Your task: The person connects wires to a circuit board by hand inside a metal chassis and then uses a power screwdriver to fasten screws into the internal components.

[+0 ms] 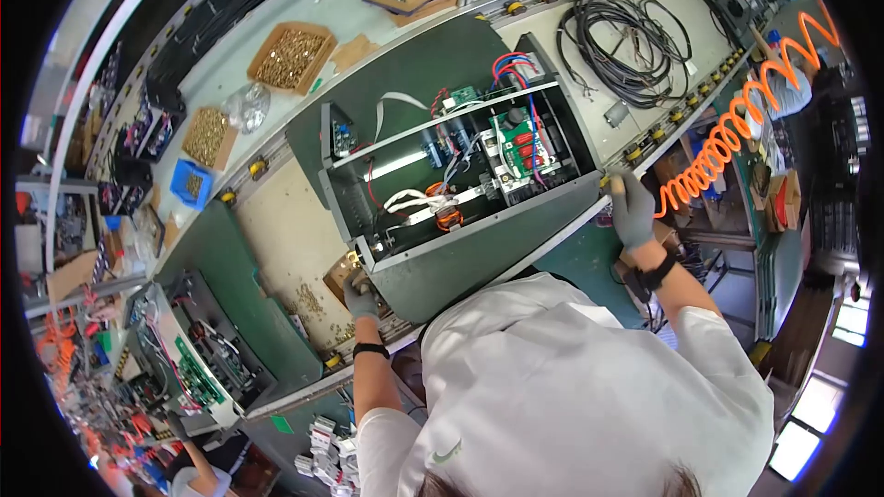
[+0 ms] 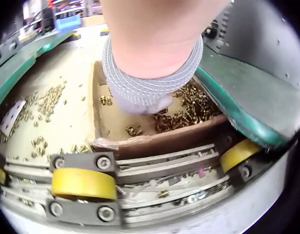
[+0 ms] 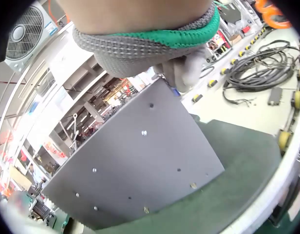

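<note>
My gloved left hand (image 1: 361, 298) reaches down into a shallow cardboard box (image 2: 164, 144) of brass screws (image 2: 194, 105). The glove (image 2: 145, 95) covers much of the box's middle in the left wrist view, and the fingertips are hidden. My gloved right hand (image 1: 633, 212) is by the right corner of a dark metal chassis (image 1: 497, 225), its fingers (image 3: 191, 70) loosely bent near the top edge in the right wrist view. Nothing shows between them. Inside the open-topped chassis are a green circuit board (image 1: 517, 149), copper coils (image 1: 448, 218) and wires.
The chassis stands on a green board (image 1: 433, 281) over the roller line. Loose screws (image 2: 50, 102) lie left of the box. A black cable coil (image 1: 631, 46), an orange spiral hose (image 1: 718, 147), more screw boxes (image 1: 293, 57) and a second chassis (image 1: 207, 350) surround it.
</note>
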A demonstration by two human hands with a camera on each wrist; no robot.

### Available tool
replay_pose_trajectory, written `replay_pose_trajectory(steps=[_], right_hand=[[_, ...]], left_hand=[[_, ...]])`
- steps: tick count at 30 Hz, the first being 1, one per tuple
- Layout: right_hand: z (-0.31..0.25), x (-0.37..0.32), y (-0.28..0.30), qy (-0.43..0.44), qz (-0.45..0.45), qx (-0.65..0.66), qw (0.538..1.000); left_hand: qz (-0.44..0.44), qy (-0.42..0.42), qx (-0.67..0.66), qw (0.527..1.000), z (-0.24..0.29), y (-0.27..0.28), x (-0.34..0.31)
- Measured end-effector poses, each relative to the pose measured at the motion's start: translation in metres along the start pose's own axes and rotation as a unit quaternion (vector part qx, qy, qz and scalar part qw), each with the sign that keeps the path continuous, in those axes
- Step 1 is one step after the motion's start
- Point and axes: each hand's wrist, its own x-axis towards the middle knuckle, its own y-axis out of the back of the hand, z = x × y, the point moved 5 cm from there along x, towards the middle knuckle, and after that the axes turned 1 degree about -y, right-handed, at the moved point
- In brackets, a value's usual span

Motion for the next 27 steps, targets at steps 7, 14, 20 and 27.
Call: replay_pose_trajectory(steps=[7, 14, 20, 27], right_hand=[[0.202, -0.109, -0.029, -0.448, -0.135, 0.000, 0.884], [0.234, -0.096, -0.061, -0.406, -0.075, 0.007, 0.911], [0.298, -0.083, -0.119, -0.375, -0.012, 0.130, 0.918], [0.267, -0.065, -0.074, -0.239, -0.078, 0.043, 0.967]], left_hand=[[-0.072, 0.133, -0.585, 0.797, -0.011, 0.032, 0.007], [-0.029, 0.166, -0.501, 0.849, -0.014, 0.058, 0.004], [0.054, 0.176, -0.548, 0.816, 0.018, 0.048, -0.041], [-0.027, 0.059, -0.566, 0.822, 0.053, 0.013, -0.098]])
